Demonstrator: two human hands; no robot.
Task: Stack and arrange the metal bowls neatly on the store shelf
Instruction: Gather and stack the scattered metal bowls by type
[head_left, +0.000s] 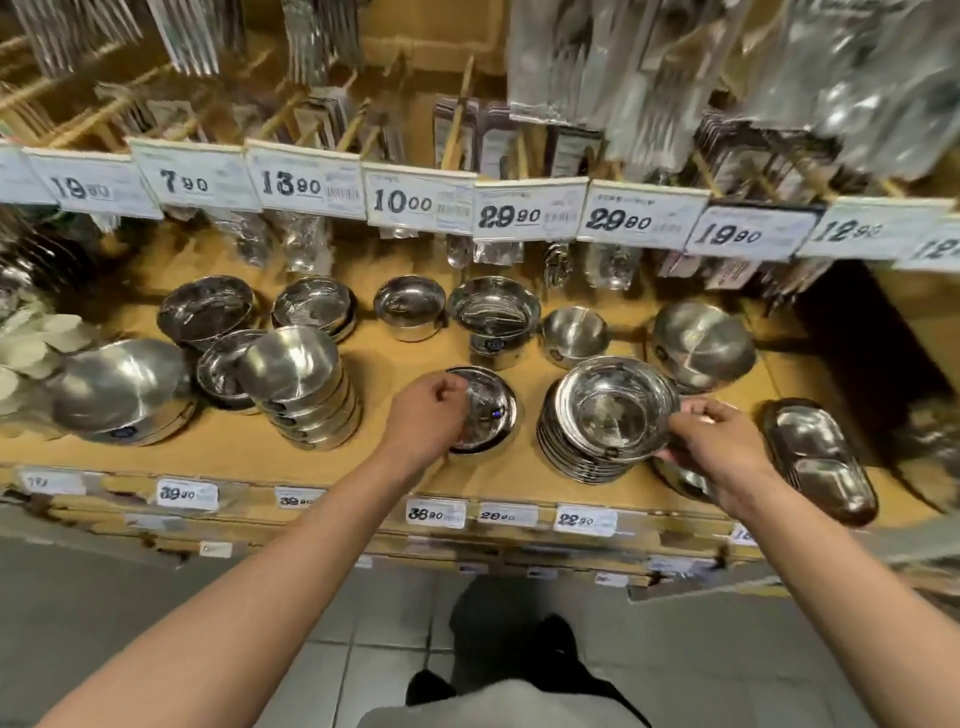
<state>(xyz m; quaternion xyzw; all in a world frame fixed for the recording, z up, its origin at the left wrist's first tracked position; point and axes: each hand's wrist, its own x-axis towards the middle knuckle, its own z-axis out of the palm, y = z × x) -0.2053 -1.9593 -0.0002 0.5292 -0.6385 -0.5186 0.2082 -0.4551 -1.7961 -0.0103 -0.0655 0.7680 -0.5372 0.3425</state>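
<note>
Metal bowls are sitting all over the wooden shelf (395, 364), some in stacks, some single, none lined up. The person's left hand (426, 415) is curling over the near rim of a shallow bowl (488, 410) lying alone toward the shelf's front edge, about midway along it; the fingers are bent down around that rim, thumb side up. The right hand (717, 447) is pinching the right rim of the top bowl (613, 410) on a nested stack of bowls (576, 457), which is standing near the front edge, to the right of the single bowl. Just beside that hand, at the front right corner, a divided oval tray (821, 462) is lying.

These bowls are looking thin, stiff and light, and polished enough to be slippery. The rim seems the sensible place to grip, thumb inside and fingers outside. Nested ones may be sticking together or sliding off tilted, as the leaning stack (306, 395) toward the left is suggesting.
</note>
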